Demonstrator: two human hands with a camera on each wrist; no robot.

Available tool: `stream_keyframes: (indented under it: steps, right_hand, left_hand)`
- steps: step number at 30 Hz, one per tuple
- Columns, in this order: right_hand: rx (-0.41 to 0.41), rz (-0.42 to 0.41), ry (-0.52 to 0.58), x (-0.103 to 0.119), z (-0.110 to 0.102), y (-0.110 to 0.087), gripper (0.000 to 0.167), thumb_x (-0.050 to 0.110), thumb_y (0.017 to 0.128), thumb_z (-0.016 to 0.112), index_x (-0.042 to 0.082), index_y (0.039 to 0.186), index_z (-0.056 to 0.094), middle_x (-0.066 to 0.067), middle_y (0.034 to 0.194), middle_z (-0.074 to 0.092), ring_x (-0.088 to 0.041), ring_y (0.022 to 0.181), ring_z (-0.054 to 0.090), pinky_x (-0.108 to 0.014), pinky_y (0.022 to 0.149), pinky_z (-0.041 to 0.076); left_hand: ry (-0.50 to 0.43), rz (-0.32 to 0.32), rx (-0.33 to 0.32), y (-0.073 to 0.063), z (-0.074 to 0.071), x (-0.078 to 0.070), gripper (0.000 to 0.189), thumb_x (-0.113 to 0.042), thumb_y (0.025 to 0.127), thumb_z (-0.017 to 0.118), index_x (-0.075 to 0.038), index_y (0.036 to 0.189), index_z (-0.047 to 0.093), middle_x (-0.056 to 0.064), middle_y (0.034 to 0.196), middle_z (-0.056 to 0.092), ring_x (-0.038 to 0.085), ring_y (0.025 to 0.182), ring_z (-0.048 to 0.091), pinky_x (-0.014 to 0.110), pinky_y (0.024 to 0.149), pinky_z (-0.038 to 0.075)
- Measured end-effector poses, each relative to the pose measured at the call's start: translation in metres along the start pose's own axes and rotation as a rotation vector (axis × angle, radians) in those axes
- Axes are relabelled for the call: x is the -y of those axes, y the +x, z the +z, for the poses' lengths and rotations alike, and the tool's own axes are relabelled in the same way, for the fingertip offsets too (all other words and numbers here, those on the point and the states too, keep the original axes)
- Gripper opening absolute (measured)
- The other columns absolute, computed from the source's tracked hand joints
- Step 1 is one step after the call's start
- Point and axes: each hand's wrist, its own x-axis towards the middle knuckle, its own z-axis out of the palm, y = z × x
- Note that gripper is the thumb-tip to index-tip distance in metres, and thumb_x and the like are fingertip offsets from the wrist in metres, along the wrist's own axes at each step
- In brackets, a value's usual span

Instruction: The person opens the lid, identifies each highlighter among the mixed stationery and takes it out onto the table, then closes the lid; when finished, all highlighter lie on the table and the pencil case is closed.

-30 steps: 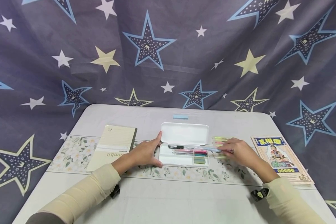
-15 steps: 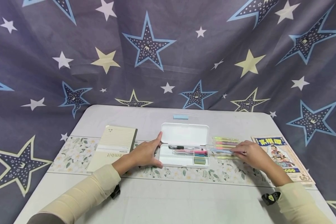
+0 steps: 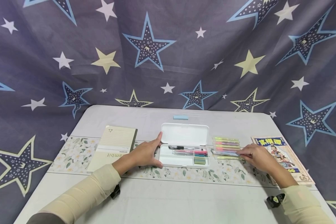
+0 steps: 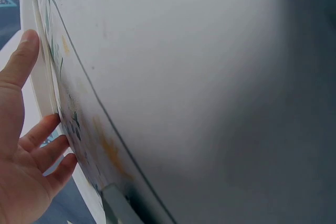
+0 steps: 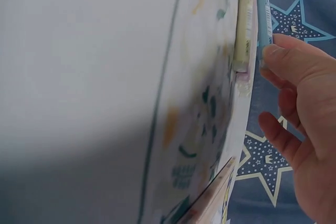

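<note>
A white pencil case (image 3: pixel 175 160) lies with its lid raised at the middle of the table. It holds a black-capped pen (image 3: pixel 180 147), pink pens (image 3: pixel 186 152) and a green eraser-like block (image 3: pixel 199 160). My left hand (image 3: pixel 146 153) rests against the case's left end, thumb and fingers spread along it. My right hand (image 3: pixel 256 157) pinches the end of a blue highlighter (image 5: pixel 264 14) between thumb and index finger. This highlighter lies among a row of pastel highlighters (image 3: pixel 225 143), right beside a yellow highlighter (image 5: pixel 243 24).
A cream notebook (image 3: pixel 110 146) lies left of the case, and a comic-style book (image 3: pixel 282 158) is at the right. Behind the case sits a small light-blue block (image 3: pixel 180 117). A floral strip (image 3: pixel 182 175) crosses the white table (image 3: pixel 170 199); a star-patterned curtain hangs behind.
My right hand has moved right and slightly down, away from the case, bringing the blue highlighter over to the row of highlighters. My left hand has stayed at the case.
</note>
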Motion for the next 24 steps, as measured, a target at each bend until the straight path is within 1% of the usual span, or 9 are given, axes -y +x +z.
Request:
stream_keyframes:
  steps: [5,11,16,20,24]
  right_hand:
    - [-0.004,0.005,0.005,-0.004,0.002,-0.004,0.029,0.002,0.069,0.089,0.016,0.093,0.084,0.004,0.081,0.075,-0.011,0.07,0.065,-0.025,0.057,0.051]
    - [0.0,0.038,-0.003,-0.004,0.003,-0.005,0.027,0.002,0.07,0.089,0.016,0.093,0.084,0.003,0.084,0.074,-0.013,0.071,0.066,-0.027,0.058,0.052]
    - [0.004,0.068,-0.024,-0.003,0.004,-0.005,0.026,0.003,0.072,0.088,0.016,0.093,0.084,0.0,0.088,0.075,-0.018,0.075,0.069,-0.034,0.062,0.056]
    - [0.001,0.079,-0.034,-0.002,0.002,-0.001,0.025,0.004,0.075,0.087,0.016,0.096,0.083,-0.001,0.091,0.076,-0.021,0.079,0.07,-0.039,0.065,0.057]
    - [-0.014,0.069,-0.029,-0.001,0.0,0.008,0.023,0.005,0.077,0.085,0.014,0.098,0.082,-0.002,0.091,0.076,-0.02,0.078,0.069,-0.04,0.066,0.057]
  left_hand:
    - [0.004,0.002,0.0,0.0,0.001,0.0,0.145,-0.065,0.067,0.086,-0.007,0.164,-0.005,0.002,0.142,0.062,0.025,0.127,0.063,0.043,0.109,0.048]
    - [0.001,-0.002,0.003,0.0,0.0,0.0,0.145,-0.065,0.067,0.086,-0.007,0.164,-0.004,0.002,0.143,0.062,0.025,0.129,0.061,0.043,0.111,0.047]
    - [-0.002,-0.004,0.005,0.0,-0.001,-0.001,0.145,-0.066,0.067,0.086,-0.008,0.164,-0.005,0.001,0.143,0.062,0.025,0.131,0.06,0.043,0.112,0.046]
    - [-0.002,-0.001,0.003,0.0,0.0,-0.001,0.145,-0.066,0.067,0.086,-0.008,0.164,-0.005,0.001,0.143,0.062,0.025,0.13,0.061,0.043,0.111,0.046]
    - [0.001,0.002,0.001,0.0,0.0,0.0,0.144,-0.065,0.068,0.086,-0.007,0.164,-0.004,0.001,0.142,0.062,0.025,0.128,0.062,0.043,0.11,0.047]
